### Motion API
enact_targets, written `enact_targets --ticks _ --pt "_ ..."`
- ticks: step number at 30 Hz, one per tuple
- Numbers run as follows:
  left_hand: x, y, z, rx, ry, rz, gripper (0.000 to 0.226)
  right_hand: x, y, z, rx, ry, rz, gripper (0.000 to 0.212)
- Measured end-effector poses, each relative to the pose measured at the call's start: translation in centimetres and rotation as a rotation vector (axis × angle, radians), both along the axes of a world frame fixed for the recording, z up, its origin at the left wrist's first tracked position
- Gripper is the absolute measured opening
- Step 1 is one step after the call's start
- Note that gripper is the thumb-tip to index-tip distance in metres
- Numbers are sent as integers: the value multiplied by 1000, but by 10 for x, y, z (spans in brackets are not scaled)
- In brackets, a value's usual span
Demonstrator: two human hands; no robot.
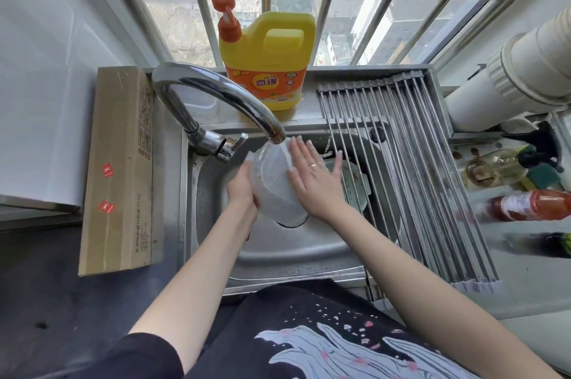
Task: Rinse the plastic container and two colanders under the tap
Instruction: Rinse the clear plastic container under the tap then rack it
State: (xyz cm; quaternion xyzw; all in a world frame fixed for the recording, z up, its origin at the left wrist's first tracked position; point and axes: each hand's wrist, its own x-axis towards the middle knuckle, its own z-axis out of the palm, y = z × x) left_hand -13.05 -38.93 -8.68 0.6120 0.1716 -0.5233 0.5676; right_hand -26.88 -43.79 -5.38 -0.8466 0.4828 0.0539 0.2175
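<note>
Under the tap (216, 100), the left hand (242, 190) grips the tilted container (275, 181) — fingers seemingly curled behind it; the right hand (315, 174) presses flat, fingers spread.

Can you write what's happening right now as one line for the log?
step: rinsing | item: translucent plastic container under chrome tap | left hand: grips container | right hand: flat, fingers straight against it | place: steel sink
</note>
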Motion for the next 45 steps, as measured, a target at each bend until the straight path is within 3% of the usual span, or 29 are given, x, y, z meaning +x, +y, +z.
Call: enact_targets --ticks 2,4,5,6,7,8,10,15,17,20,24,28,31,34,36,38,41,45 --pt "2 -1 -2 -49 45 80 39 19 8 5 -16 -29 41 56" --pt "6 -6 -3 5 17 200 24 36 30 9 40 -190 165 56" --pt "8 -9 9 61 -40 182 21 39 40 8 50 -264 229 56" --pt "6 -8 16 183 -239 20 26 39 45 6 57 -306 259 55" --pt "6 -8 17 159 -285 50 31 36 43 4 80 -328 242 54" --pt "7 -6 13 56 -124 168 32 33 35 2 111 -334 183 55" --pt "-1 0 18 30 -139 108 27 29 19 -1 126 -280 31 58" --pt "-16 5 19 82 -421 -134 30 40 2 0 161 -310 -414 42" --pt "-14 2 25 132 -555 -198 36 43 11 -1 118 -356 -396 48" --pt "-9 -6 39 174 -671 -160 37 47 36 -2 104 -584 -234 58" --pt "-11 -6 49 172 -705 -177 40 46 31 3 174 -730 -293 50" --pt "-17 9 48 116 -657 -234 37 44 -5 11 101 -596 -436 33" --pt "-17 17 44 76 -492 -146 30 36 -19 8 34 -581 -361 44" --pt "-13 15 50 -25 -327 -11 21 21 -33 8 9 -483 -547 59" --pt "-8 8 54 -74 -293 47 16 12 -31 4 48 -313 -655 57" --pt "-5 3 54 -67 -287 50 17 11 -18 -1 130 -397 -680 48" --pt "-8 -1 49 2 -262 98 20 16 7 -2 77 -497 -608 39" --pt "-12 -6 42 106 -355 93 25 28 34 4 72 -274 -329 62"
